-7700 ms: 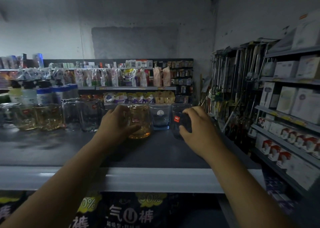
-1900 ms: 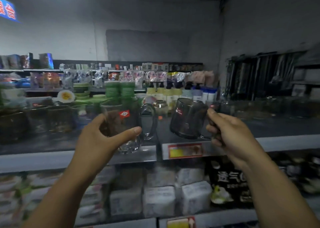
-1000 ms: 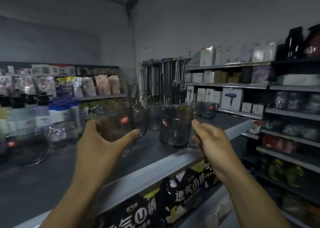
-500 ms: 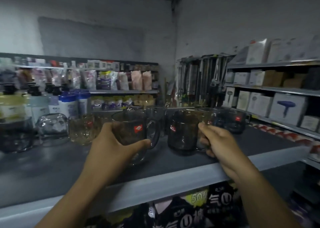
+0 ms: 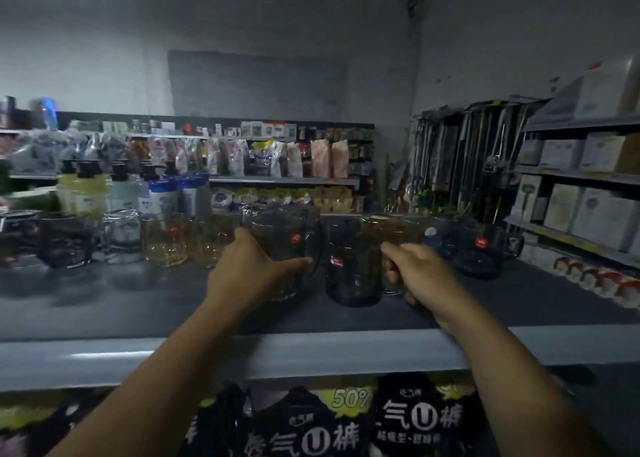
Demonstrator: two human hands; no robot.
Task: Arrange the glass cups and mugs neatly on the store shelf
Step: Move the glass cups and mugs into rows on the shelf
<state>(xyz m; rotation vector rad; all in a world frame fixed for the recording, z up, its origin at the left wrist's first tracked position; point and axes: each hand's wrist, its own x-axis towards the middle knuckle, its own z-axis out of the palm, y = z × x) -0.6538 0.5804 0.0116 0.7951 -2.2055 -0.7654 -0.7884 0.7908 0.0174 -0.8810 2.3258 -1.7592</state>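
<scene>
My left hand (image 5: 249,276) grips a clear glass mug (image 5: 284,245) with a red sticker, fingers wrapped round its body, handle pointing right. My right hand (image 5: 419,276) holds a dark smoky glass mug (image 5: 349,266) by its handle. Both mugs are upright, side by side, over the middle of the grey shelf (image 5: 138,304); I cannot tell if their bases touch it. Behind stands a row of glassware: amber cups (image 5: 166,240), a clear jar-shaped glass (image 5: 121,234), a dark mug at left (image 5: 65,241) and a dark mug at right (image 5: 479,252).
Pump bottles (image 5: 83,193) and blue-capped bottles (image 5: 162,196) stand behind the glasses at left. A far aisle shelf holds bagged goods (image 5: 277,158). Boxed goods fill the right-hand shelves (image 5: 588,207). Black packages (image 5: 346,422) hang below the shelf's pale front edge (image 5: 311,349).
I have carried both mugs from another shelf section to here. Over the last second the view swung left to face the shelf square on, and the mugs came lower toward its surface.
</scene>
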